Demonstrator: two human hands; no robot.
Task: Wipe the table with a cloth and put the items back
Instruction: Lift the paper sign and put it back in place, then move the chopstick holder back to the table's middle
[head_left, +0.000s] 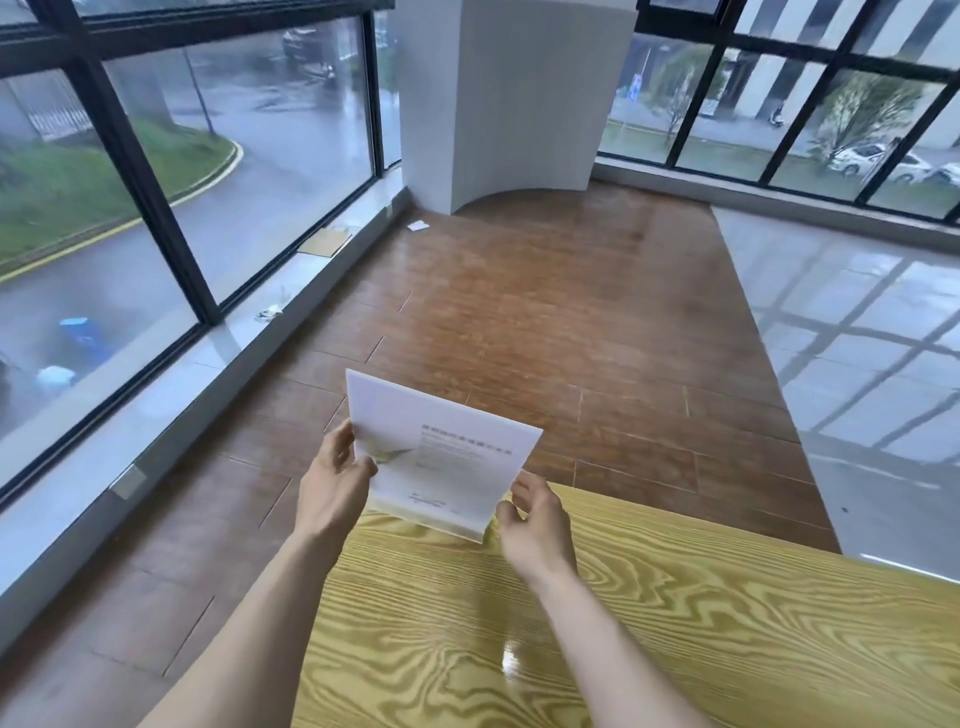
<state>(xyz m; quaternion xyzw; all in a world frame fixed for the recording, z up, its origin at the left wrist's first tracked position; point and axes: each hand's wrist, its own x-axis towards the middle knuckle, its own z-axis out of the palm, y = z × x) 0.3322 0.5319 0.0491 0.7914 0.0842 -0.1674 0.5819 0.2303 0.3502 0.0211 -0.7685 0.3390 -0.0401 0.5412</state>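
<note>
I hold a thin white booklet (441, 452) with grey print and a pale green picture on its cover, raised above the far left corner of the yellow wood-grain table (649, 623). My left hand (337, 478) pinches the booklet's left edge. My right hand (535, 525) grips its lower right corner. The booklet tilts toward me, with its near edge just over the table's far edge. No cloth is in view.
Beyond the table lies a brown wooden floor (545, 312), with glossy grey tiles (857, 338) to the right. A low window sill (208, 374) runs along the left under large windows. A white pillar (509, 98) stands at the far middle. Scraps of paper lie on the sill and floor.
</note>
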